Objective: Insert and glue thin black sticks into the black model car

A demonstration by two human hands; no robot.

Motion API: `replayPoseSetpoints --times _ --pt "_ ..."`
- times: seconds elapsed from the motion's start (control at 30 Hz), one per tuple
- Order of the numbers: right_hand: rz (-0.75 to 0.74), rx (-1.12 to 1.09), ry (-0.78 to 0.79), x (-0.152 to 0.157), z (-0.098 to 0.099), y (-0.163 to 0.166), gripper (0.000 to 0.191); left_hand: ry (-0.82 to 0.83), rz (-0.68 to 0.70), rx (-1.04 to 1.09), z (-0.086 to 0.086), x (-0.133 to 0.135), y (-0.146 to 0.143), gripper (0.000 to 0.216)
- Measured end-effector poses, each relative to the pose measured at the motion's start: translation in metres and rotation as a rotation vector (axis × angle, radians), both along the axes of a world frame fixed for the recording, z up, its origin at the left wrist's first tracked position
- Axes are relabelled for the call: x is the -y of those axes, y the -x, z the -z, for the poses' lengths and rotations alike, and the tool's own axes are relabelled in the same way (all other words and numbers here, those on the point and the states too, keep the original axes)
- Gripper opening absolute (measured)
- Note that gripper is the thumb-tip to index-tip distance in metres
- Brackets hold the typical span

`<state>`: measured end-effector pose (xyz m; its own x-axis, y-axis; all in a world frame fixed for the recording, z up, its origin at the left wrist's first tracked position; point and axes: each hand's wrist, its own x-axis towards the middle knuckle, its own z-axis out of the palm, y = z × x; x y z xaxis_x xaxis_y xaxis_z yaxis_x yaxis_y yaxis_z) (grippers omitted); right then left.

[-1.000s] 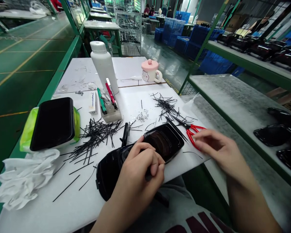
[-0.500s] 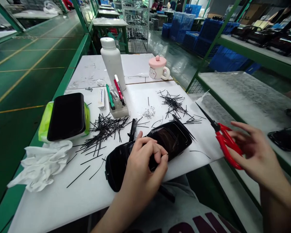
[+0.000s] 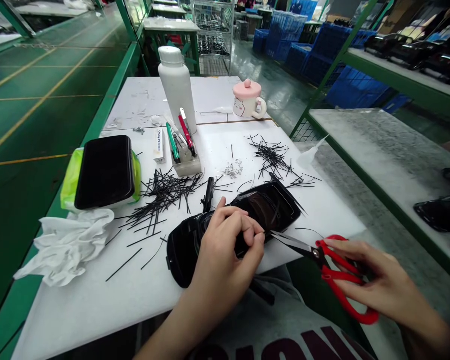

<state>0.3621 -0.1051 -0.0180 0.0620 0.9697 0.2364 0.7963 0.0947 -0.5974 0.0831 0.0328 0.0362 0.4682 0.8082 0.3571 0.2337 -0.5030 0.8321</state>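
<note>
A glossy black model car body [image 3: 277, 205] lies at the table's front edge, its middle partly hidden by my left hand [image 3: 232, 245]. The thumb and forefinger of that hand are pinched together over the car's near side. Only a short dark end of what looks like a thin black strip shows at the fingertips. My right hand [image 3: 375, 280] grips red-handled scissors [image 3: 317, 254] by the loops. Their blades are slightly apart, with the tips right beside my left fingertips. Thin black strips lie in a left pile [image 3: 161, 197] and a right pile [image 3: 272, 155].
Behind the piles stand a tray of pens and knives [image 3: 187, 167], a white bottle [image 3: 178, 85] and a pink-lidded mug [image 3: 247, 102]. At left are a black-screened device [image 3: 104, 172] and crumpled white cloth [image 3: 69, 245]. A green-framed shelf [image 3: 390, 165] runs along the right.
My right hand has brought the scissors down and left, from pointing up beside the table to my left fingertips. The blades have opened a little. My left hand keeps its pinch over the car.
</note>
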Motion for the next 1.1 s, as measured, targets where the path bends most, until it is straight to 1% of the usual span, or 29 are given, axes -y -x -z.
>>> replayPoseSetpoints --times 0.13,0.3,0.53,0.7,0.83,1.0,1.1 --pt "-0.035 -0.028 0.0 -0.002 0.002 0.002 0.046 0.008 0.009 0.001 0.0 0.0 0.0 0.029" --pt "-0.054 -0.045 0.003 -0.007 -0.003 0.009 0.045 0.016 0.02 0.008 0.0 0.0 0.0 0.029" --pt "-0.018 -0.097 0.048 -0.007 -0.007 0.016 0.041 0.006 0.013 -0.006 0.0 0.0 0.001 0.029" --pt "-0.052 -0.089 0.034 -0.007 -0.006 0.014 0.043 0.004 0.016 -0.004 0.0 0.0 0.001 0.03" --pt "-0.017 -0.101 0.035 -0.008 -0.009 0.018 0.041 0.004 0.018 -0.009 -0.001 -0.001 0.001 0.03" --pt "-0.022 -0.09 0.032 -0.01 -0.014 0.017 0.04 0.01 0.02 -0.006 -0.001 0.0 0.001 0.031" --pt "-0.085 -0.081 0.05 -0.011 -0.016 0.014 0.041 0.012 0.024 -0.007 -0.002 0.0 0.001 0.03"
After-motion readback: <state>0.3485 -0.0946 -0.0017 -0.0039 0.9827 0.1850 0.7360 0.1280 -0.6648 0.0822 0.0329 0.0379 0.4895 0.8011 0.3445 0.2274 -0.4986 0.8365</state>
